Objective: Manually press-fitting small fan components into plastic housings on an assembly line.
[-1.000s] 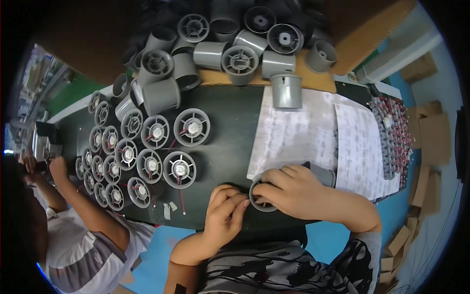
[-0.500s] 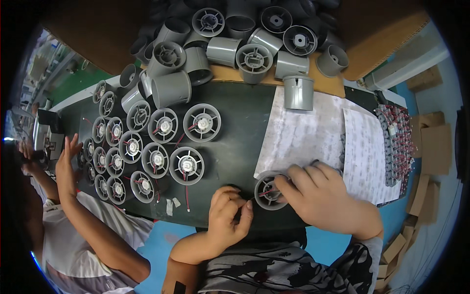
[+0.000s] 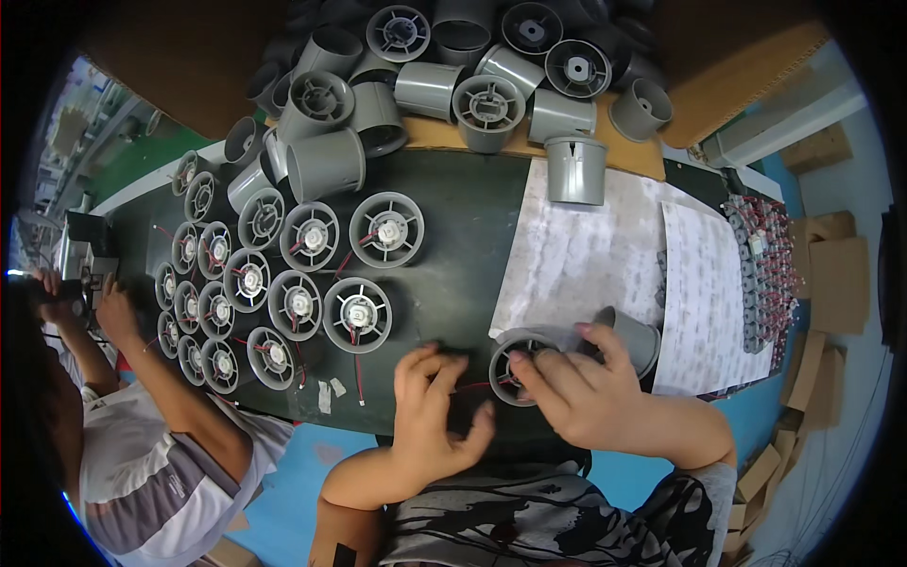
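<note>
A round grey plastic housing (image 3: 498, 370) with a spoked end stands at the table's front edge. My right hand (image 3: 595, 402) holds it, the thumb reaching over its rim into the open end and one finger raised. Short of the housing on its left, my left hand (image 3: 433, 416) is empty, thumb and fingers apart. A thin red wire (image 3: 471, 386) runs from the housing toward that hand. Behind my right hand is another grey housing (image 3: 638, 342), partly hidden. What sits inside the held housing is mostly covered by my fingers.
Rows of grey housings with white motors (image 3: 359, 315) and red wires fill the left. Empty grey housings (image 3: 326, 165) are heaped at the back. Paper sheets (image 3: 576, 255) and a pile of small wired motors (image 3: 761, 283) lie right. A co-worker's arm (image 3: 189, 406) is at far left.
My left hand has opened its fingers beside the housing. My right hand has shifted slightly, uncovering the housing behind it. The co-worker's raised hand has moved down and left.
</note>
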{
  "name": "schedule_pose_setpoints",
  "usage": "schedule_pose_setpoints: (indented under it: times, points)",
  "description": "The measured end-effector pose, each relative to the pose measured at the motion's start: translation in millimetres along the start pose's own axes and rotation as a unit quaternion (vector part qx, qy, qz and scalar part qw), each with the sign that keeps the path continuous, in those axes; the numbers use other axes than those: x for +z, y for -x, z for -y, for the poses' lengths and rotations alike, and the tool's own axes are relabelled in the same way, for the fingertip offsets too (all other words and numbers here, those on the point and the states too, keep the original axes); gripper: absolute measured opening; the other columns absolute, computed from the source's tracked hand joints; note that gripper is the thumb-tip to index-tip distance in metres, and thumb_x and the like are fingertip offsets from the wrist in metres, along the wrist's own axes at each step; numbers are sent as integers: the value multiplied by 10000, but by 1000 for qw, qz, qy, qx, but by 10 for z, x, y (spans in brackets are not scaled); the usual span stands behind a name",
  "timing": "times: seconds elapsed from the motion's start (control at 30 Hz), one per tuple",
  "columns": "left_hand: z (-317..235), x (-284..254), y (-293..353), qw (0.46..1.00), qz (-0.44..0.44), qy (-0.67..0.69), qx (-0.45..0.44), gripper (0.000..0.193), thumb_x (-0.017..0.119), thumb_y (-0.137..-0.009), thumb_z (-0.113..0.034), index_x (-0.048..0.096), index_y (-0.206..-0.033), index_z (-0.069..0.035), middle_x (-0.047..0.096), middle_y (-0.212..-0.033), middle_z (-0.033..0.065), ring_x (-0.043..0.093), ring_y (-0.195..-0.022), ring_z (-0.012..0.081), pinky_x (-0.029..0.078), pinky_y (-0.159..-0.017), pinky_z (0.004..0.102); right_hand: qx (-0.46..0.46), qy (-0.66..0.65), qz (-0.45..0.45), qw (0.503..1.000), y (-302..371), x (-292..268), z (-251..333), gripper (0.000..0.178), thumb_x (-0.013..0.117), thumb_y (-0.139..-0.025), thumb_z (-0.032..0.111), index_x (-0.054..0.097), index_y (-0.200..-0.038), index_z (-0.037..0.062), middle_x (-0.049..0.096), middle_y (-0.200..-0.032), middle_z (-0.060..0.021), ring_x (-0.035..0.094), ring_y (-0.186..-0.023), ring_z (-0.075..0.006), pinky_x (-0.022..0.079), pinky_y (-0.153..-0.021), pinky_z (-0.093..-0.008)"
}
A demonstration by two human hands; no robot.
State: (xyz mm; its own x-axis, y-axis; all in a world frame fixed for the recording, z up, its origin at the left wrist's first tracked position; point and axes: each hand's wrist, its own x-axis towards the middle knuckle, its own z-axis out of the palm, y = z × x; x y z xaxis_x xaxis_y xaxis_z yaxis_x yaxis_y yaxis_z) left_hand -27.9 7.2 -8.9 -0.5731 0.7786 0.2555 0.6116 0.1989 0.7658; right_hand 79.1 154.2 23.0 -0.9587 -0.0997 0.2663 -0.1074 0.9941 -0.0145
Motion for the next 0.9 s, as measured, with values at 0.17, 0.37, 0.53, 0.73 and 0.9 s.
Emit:
schedule_pose_setpoints:
  times: [0.17,0.37,0.53,0.73,0.9]
  points:
    - [-107,69,-90,983,97,-137,73,688,688,-487,-209,434,-1097,-18,438,-1125,115,376,-1030,317,278,-821,408,8,-51,17,999,117,172,42,519,592,-636,371,515,-1060,84,446,-1143,-135,389,-1054,-236,193,-870,-594]
    - [9,88,-88,973,-13,-216,84,617,686,-542,-162,442,-1089,-16,430,-1086,196,377,-981,367,272,-813,443,86,-78,32,993,178,-61,-41,681,655,-562,381,441,-1173,171,413,-1154,-174,361,-1102,-301,173,-898,-584]
    - [-211,65,6,909,-204,-282,230,566,656,-589,-156,428,-1093,-35,349,-1114,265,376,-919,458,295,-739,528,231,-67,142,960,440,-106,-241,697,668,-596,260,371,-1215,140,389,-1129,-224,421,-1009,-336,278,-897,-461]
    - [-264,382,-126,969,144,-7,199,479,663,-614,-175,485,-1054,-109,423,-1026,173,415,-952,365,339,-747,451,200,-389,40,898,484,30,-67,718,548,-691,26,119,-1265,-30,173,-1267,-283,223,-1170,-411,213,-971,-422]
    - [-57,383,-98,977,147,-58,146,413,645,-555,-47,498,-940,-27,478,-909,171,445,-920,356,373,-733,426,325,-339,-118,875,1081,117,232,553,505,-689,-19,317,-1209,-3,365,-1185,-209,361,-1103,-327,287,-929,-381]
